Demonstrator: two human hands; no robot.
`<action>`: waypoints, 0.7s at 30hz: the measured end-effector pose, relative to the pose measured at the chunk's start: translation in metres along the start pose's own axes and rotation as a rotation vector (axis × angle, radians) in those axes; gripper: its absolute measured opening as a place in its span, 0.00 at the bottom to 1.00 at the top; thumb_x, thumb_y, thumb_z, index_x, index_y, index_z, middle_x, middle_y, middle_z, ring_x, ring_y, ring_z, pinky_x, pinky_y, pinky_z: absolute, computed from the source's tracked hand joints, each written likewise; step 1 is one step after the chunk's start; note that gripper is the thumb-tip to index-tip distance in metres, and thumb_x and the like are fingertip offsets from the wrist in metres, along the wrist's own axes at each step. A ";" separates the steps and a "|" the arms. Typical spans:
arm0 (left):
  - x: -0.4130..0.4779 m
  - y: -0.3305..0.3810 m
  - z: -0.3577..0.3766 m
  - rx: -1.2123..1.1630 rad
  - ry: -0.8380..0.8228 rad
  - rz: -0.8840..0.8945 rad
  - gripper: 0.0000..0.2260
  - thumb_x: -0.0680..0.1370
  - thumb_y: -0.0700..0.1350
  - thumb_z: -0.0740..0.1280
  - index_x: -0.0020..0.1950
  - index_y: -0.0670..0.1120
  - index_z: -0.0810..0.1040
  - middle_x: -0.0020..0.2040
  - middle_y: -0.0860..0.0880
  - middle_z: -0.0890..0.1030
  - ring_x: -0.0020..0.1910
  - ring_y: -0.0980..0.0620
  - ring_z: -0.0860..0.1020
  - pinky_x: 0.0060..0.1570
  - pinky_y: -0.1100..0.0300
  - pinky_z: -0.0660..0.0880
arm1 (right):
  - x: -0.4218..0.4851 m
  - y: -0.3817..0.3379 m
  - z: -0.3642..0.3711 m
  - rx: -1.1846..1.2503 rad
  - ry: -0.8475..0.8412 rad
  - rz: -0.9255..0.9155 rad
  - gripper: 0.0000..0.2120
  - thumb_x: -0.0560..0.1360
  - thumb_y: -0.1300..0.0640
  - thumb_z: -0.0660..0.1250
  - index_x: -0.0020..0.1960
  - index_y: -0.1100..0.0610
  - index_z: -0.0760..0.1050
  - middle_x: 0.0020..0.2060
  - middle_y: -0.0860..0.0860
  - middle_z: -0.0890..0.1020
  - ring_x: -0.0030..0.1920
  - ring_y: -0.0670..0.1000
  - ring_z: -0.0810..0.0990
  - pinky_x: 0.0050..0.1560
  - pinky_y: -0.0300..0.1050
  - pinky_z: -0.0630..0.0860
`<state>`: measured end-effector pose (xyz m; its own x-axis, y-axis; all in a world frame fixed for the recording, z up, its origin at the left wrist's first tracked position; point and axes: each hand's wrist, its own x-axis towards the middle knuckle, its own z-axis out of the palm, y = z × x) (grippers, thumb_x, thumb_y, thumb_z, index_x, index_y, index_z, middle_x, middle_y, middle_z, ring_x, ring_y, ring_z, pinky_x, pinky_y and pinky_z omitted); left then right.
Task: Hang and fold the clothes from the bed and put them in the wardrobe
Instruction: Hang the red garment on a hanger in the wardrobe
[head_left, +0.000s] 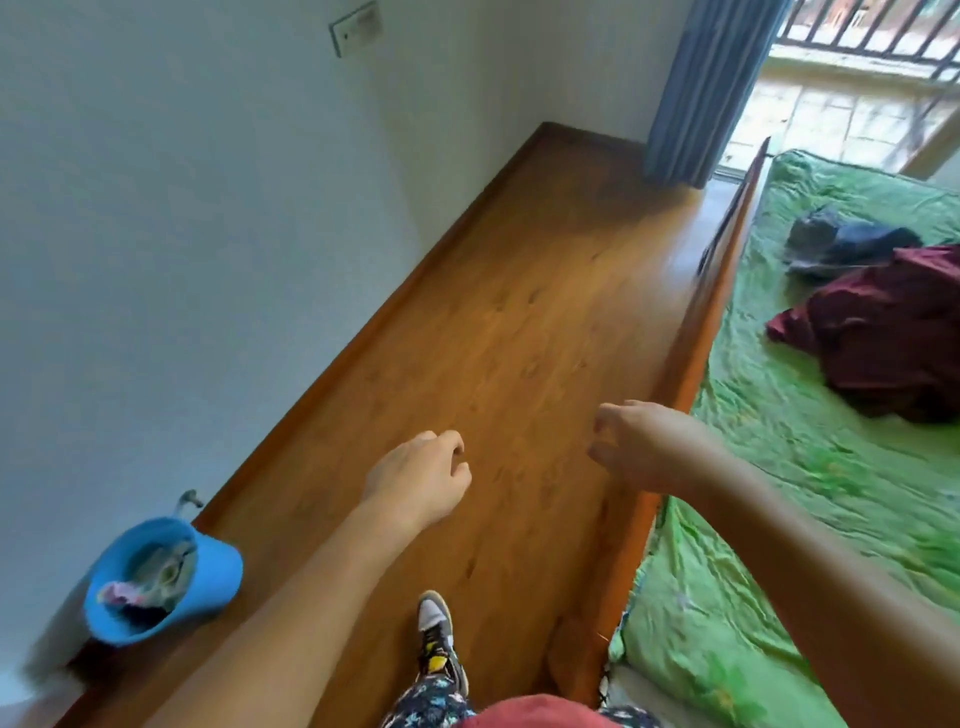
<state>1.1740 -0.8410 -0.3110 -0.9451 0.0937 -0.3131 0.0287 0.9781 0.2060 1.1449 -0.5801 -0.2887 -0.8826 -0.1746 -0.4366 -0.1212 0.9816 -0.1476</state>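
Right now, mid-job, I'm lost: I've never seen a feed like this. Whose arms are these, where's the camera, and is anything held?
There is no machine: one wide camera sits on a person's head, looking forward and down. The bare arms are theirs. The left hand and right hand hang over the wooden floor, loosely curled, holding nothing. On the right is the bed with a green sheet; a maroon garment and a dark blue-grey garment lie crumpled on it. By the left wall is a blue bucket with cloth inside.
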 end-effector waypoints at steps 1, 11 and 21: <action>0.012 -0.015 -0.008 0.010 -0.005 0.028 0.15 0.83 0.57 0.60 0.68 0.56 0.72 0.62 0.55 0.78 0.53 0.54 0.78 0.44 0.64 0.76 | 0.011 -0.014 -0.002 0.031 0.016 0.034 0.12 0.79 0.41 0.60 0.56 0.47 0.74 0.49 0.48 0.78 0.50 0.55 0.79 0.49 0.49 0.78; 0.115 -0.100 -0.102 0.087 0.009 0.227 0.16 0.82 0.56 0.61 0.69 0.55 0.72 0.63 0.54 0.78 0.53 0.53 0.79 0.45 0.63 0.78 | 0.070 -0.092 -0.046 0.112 0.098 0.160 0.14 0.80 0.40 0.59 0.59 0.46 0.73 0.49 0.45 0.77 0.46 0.50 0.77 0.41 0.46 0.76; 0.213 -0.009 -0.146 0.168 0.044 0.508 0.16 0.81 0.57 0.61 0.67 0.55 0.73 0.61 0.54 0.79 0.51 0.54 0.78 0.40 0.63 0.73 | 0.064 -0.022 -0.084 0.223 0.273 0.417 0.14 0.79 0.37 0.59 0.51 0.47 0.72 0.45 0.46 0.76 0.42 0.50 0.76 0.36 0.45 0.69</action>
<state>0.9252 -0.8566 -0.2439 -0.8109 0.5591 -0.1729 0.5347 0.8279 0.1696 1.0530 -0.6069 -0.2394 -0.9245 0.2816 -0.2569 0.3376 0.9178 -0.2091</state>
